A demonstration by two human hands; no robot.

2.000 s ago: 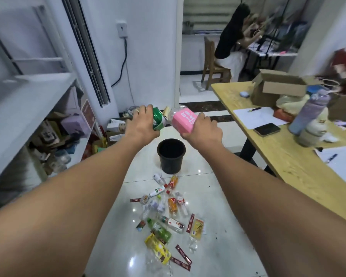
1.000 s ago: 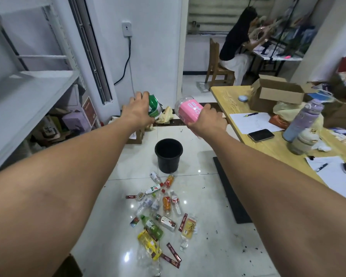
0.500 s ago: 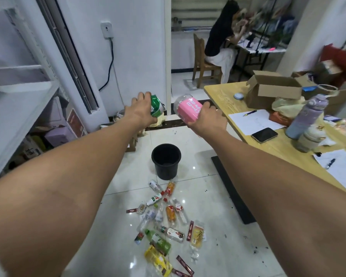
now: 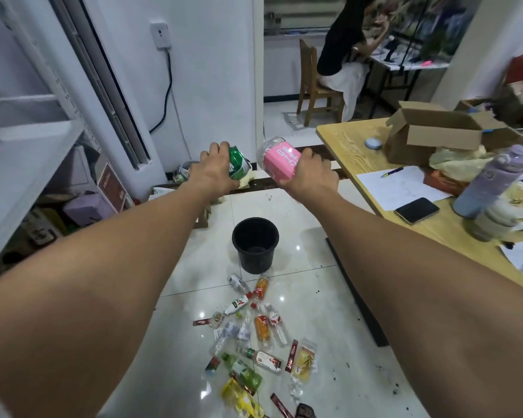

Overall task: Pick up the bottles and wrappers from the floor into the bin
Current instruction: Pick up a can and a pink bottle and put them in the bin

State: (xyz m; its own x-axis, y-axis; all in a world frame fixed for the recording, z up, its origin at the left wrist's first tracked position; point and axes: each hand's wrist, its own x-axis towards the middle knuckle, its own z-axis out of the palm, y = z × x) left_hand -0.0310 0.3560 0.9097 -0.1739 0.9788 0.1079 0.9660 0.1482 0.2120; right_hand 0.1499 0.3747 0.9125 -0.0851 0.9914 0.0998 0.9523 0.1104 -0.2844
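**Obs:** Entry: state of hands?

**Me:** Left hand (image 4: 215, 173) is curled round a green container (image 4: 238, 165); can or bottle, I cannot tell. Right hand (image 4: 310, 176) grips a clear bottle with a pink label (image 4: 280, 162), held tilted. Both arms are stretched out in front of me.

**Obs:** Position against the bin?

**Me:** The black bin (image 4: 254, 263) stands upright on the floor (image 4: 314, 297), below the hands and nearer to me. Neither item looks to be over the mouth yet. The green container is off to its left and the bottle to its right. I cannot make out what lies inside.

**Obs:** Method for the drop?

**Me:** My judgement is to draw both hands back and down until each item hangs squarely over the opening. I'd let go one at a time, because the mouth looks narrow for two at once and they could knock each other out. The release should be low, since light plastic bounces off a rim and glossy tile lets it roll. The counter (image 4: 360, 152) runs along my right arm, so I'd keep that elbow in.

**Obs:** Remaining?

**Me:** A pile of small bottles and wrappers (image 4: 254, 336) lies on the floor just on my side of the bin. I judge most of the task is ahead.
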